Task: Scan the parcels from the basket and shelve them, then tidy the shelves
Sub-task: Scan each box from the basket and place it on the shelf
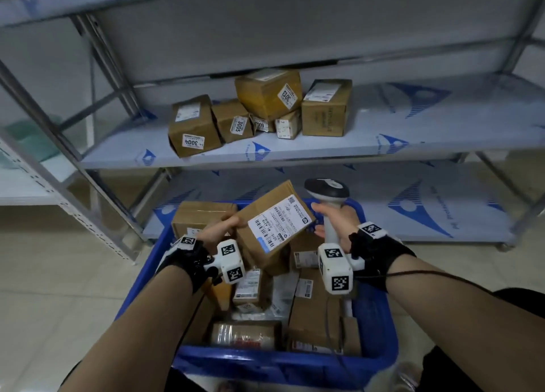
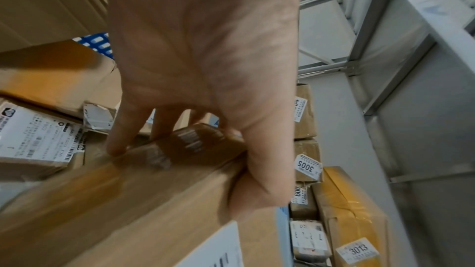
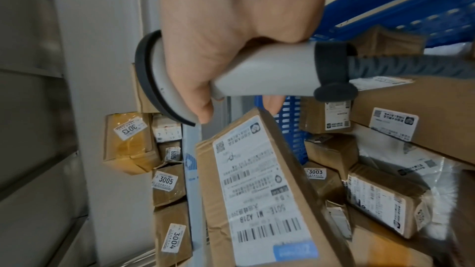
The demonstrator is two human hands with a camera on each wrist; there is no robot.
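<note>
- While the left hand point(image 1: 219, 229) grips a brown parcel point(image 1: 272, 229) by its left edge, thumb on top w/ fingers curled underneath, the parcel hangs tilted above the blue basket point(image 1: 283, 362), label point(image 1: 280, 225) facing up.
- Basket sits on the floor in front of the shelves, packed w/ more boxes point(image 1: 314, 318) & a clear plastic mailer.
- Middle shelf point(image 1: 413, 132) behind: cluster of brown boxes, stickers reading 3004 point(image 1: 193, 141), 3005 point(image 1: 238, 125), 3013 point(image 1: 287, 96); the 3013 box sits tilted atop smaller ones.
- Right hand point(image 1: 336, 223) is wrapped around the handle of a grey scanner point(image 1: 327, 191), head up, just beside the parcel's right corner.
- Scanner cable point(image 3: 411, 66) runs off from the handle base.
</note>
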